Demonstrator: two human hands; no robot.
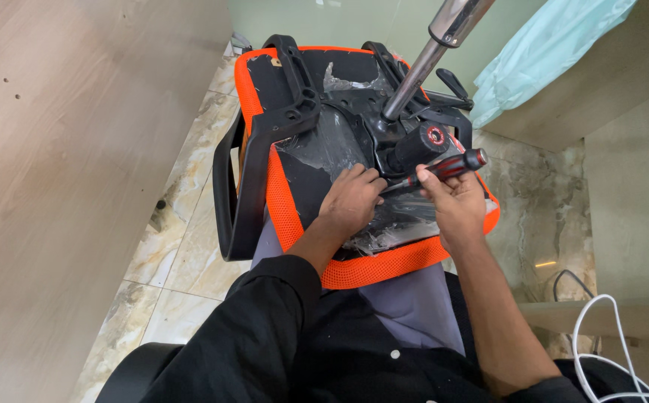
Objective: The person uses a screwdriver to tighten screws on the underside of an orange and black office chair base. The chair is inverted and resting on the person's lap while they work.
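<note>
Screwdriver (444, 169) with a red-and-black handle lies grasped in the right hand (455, 200), its shaft angled down and left toward the black metal mechanism plate (384, 142) on the underside of an upturned office chair seat (339, 272). The tip sits near the plate's near edge, just beside the fingers of the left hand (352, 200), which presses flat on the seat's black underside, fingertips curled at the shaft as if steadying it; this hand grips nothing. The seat, edged in orange mesh, rests across the person's lap, partly covered in torn clear plastic wrap (384, 224). From the plate a shiny gas-lift column (429, 60) rises toward the far right, and a black armrest (264, 149) curves along the seat's left side. By the look of it, the step in hand is driving or loosening a screw at the plate, though the screw itself is hidden by the fingers. The next move seems to call for keeping the tip seated squarely and turning while the left hand holds the seat from shifting. A marble-patterned tile floor (182, 246) lies below, and a white cable (600, 328) loops at the near right.
</note>
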